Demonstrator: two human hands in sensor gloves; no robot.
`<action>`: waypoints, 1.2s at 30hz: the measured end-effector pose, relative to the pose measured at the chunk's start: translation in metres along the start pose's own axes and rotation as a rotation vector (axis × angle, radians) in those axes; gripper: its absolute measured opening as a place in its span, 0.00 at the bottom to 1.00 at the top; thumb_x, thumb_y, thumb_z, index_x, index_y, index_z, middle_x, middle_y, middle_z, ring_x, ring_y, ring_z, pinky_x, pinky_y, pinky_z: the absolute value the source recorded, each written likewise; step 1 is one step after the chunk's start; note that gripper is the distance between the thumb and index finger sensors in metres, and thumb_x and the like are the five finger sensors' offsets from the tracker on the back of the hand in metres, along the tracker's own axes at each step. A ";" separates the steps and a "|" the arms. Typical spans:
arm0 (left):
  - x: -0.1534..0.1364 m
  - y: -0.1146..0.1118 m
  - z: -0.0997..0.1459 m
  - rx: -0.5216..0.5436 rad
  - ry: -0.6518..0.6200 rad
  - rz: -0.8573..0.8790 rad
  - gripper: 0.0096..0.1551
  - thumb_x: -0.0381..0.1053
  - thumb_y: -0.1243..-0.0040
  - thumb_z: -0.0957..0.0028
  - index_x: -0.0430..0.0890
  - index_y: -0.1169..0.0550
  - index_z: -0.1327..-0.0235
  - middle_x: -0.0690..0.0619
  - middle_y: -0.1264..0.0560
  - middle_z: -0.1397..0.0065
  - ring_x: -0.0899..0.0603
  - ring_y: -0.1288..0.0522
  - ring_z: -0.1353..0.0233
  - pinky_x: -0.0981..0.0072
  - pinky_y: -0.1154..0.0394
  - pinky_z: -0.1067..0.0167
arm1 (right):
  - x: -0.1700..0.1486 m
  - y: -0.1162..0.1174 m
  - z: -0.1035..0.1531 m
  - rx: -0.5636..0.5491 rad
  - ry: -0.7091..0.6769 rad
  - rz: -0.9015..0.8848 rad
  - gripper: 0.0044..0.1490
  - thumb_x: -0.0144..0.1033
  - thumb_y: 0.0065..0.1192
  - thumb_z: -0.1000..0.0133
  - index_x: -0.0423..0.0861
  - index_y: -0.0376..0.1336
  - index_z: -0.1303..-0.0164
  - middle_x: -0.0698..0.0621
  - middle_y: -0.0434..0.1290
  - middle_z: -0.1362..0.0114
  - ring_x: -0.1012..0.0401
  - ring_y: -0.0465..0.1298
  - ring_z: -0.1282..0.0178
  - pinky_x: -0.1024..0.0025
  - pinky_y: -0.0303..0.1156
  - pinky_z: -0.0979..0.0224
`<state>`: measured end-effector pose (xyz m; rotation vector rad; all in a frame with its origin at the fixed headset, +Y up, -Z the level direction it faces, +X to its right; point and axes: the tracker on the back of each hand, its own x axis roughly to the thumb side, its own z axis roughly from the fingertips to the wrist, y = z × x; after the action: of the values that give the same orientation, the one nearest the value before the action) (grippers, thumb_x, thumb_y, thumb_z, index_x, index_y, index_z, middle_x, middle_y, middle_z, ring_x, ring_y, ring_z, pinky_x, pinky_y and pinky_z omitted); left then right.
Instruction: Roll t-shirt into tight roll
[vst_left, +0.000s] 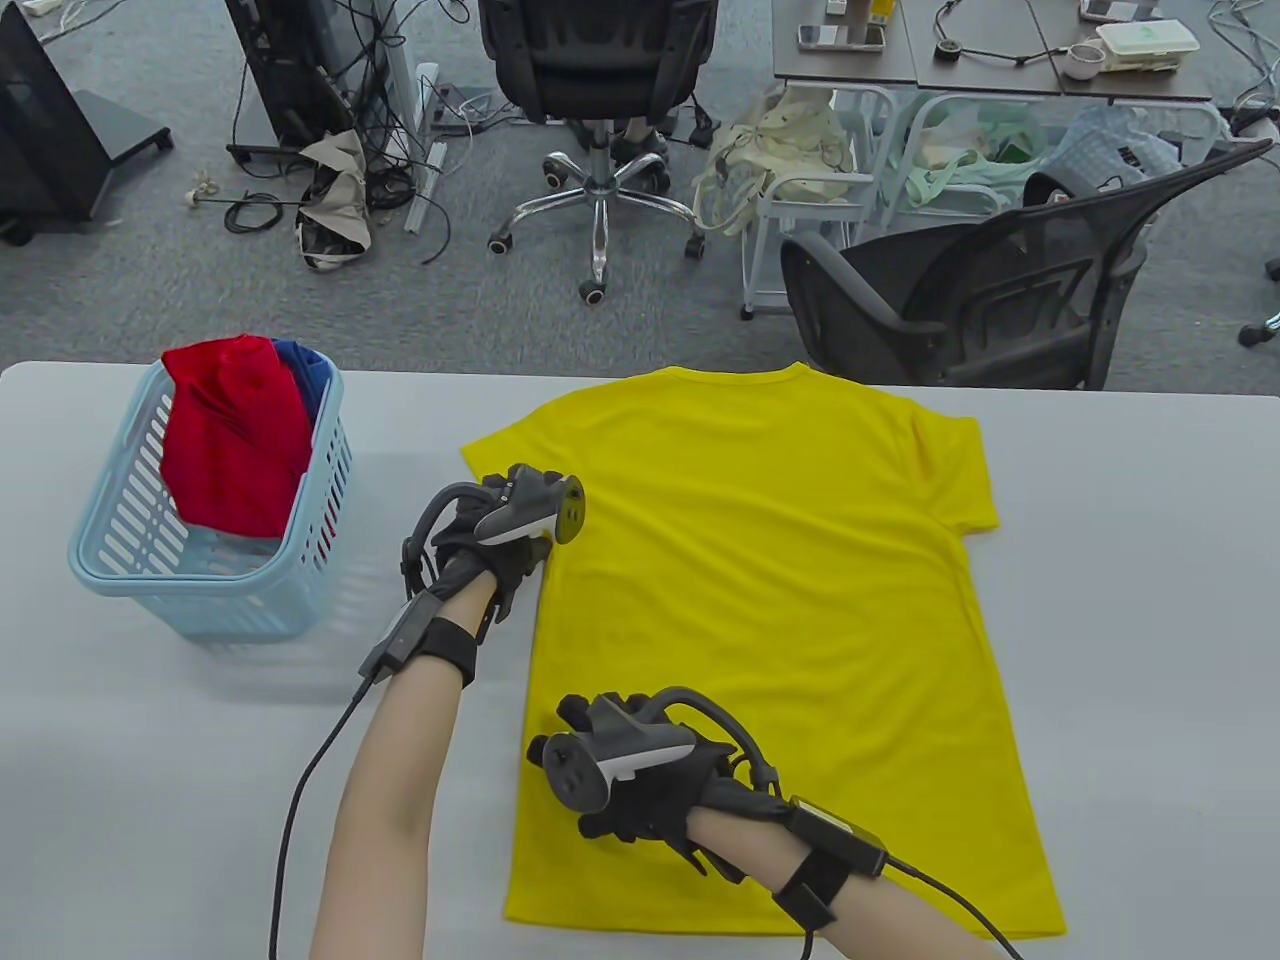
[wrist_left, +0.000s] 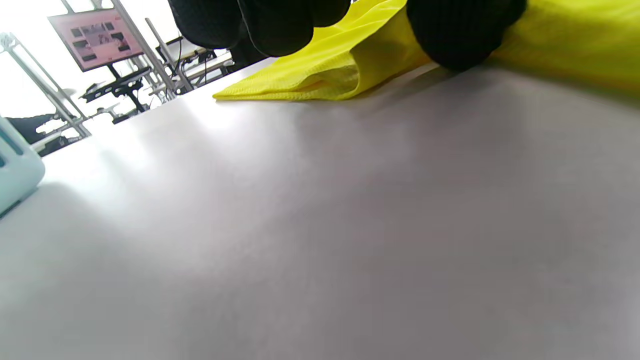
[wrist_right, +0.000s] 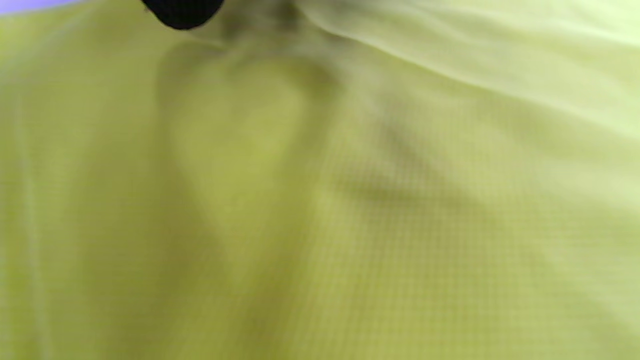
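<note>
A yellow t-shirt (vst_left: 780, 620) lies flat on the grey table (vst_left: 1150, 650), collar at the far edge. My left hand (vst_left: 500, 530) is at the shirt's left sleeve; in the left wrist view its fingers (wrist_left: 460, 35) grip the sleeve's edge (wrist_left: 325, 70) and lift it slightly off the table. My right hand (vst_left: 640, 780) rests on the shirt's left side near the hem. The right wrist view shows only yellow fabric (wrist_right: 350, 200) close up and one dark fingertip (wrist_right: 182, 12), so I cannot tell whether that hand grips the cloth.
A light blue basket (vst_left: 215, 580) with red and blue clothes stands on the table left of the shirt, close to my left hand. Office chairs (vst_left: 1000, 290) and clutter stand beyond the table's far edge.
</note>
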<state>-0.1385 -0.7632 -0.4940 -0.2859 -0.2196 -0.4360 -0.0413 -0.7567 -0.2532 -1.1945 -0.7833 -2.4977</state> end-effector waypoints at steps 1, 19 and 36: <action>0.004 0.002 0.000 0.014 -0.007 -0.034 0.45 0.61 0.51 0.42 0.58 0.56 0.18 0.47 0.48 0.11 0.42 0.38 0.17 0.44 0.36 0.21 | 0.006 -0.001 0.000 0.004 -0.034 0.014 0.52 0.49 0.50 0.33 0.59 0.24 0.14 0.39 0.25 0.13 0.39 0.36 0.14 0.38 0.37 0.18; 0.016 0.003 0.009 0.138 -0.009 -0.137 0.24 0.54 0.53 0.42 0.58 0.32 0.32 0.59 0.23 0.34 0.51 0.20 0.38 0.48 0.26 0.27 | 0.009 -0.006 -0.009 -0.072 -0.115 -0.074 0.24 0.37 0.57 0.34 0.54 0.57 0.27 0.44 0.59 0.22 0.52 0.66 0.29 0.44 0.58 0.22; -0.067 0.051 0.053 0.237 0.166 -0.020 0.23 0.53 0.54 0.43 0.62 0.33 0.33 0.58 0.21 0.36 0.52 0.18 0.42 0.51 0.23 0.31 | 0.005 -0.083 0.033 -0.298 -0.266 -0.219 0.24 0.38 0.59 0.35 0.54 0.59 0.29 0.46 0.65 0.29 0.62 0.73 0.44 0.53 0.68 0.31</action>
<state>-0.1832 -0.6759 -0.4736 -0.0151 -0.1103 -0.4463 -0.0608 -0.6699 -0.2617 -1.6510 -0.6466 -2.7417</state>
